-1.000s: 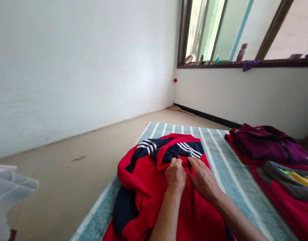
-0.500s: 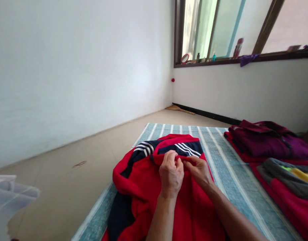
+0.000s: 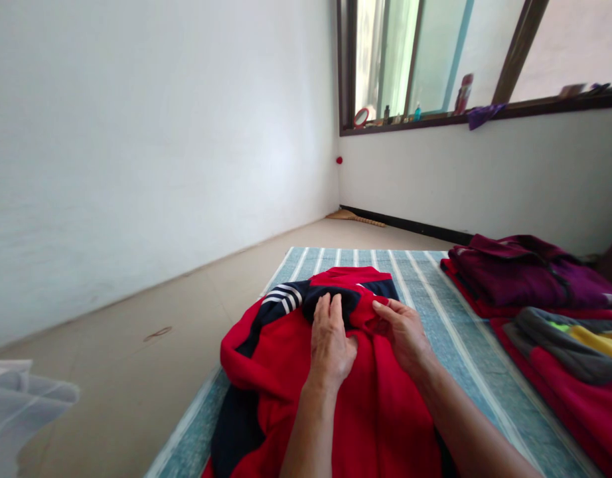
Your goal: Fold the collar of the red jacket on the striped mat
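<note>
A red jacket with navy panels and white stripes lies spread on a blue-and-white striped cloth. My left hand rests on the navy part of its collar, fingers stretched out side by side and thumb apart. To its right, my right hand pinches the red edge of the jacket's collar area between thumb and fingers. One navy sleeve with white stripes bends along the left side. The jacket's lower part is partly covered by my forearms and runs out of view at the bottom.
Folded purple clothing lies on the right, with grey and red folded clothing nearer. Translucent white material shows at lower left. A broom lies by the far wall. Small bottles and a mirror line the windowsill.
My left fingers have gone from curled to stretched out over the collar. Its navy side is now turned up under them. My right hand has shifted slightly, still pinching red fabric.
</note>
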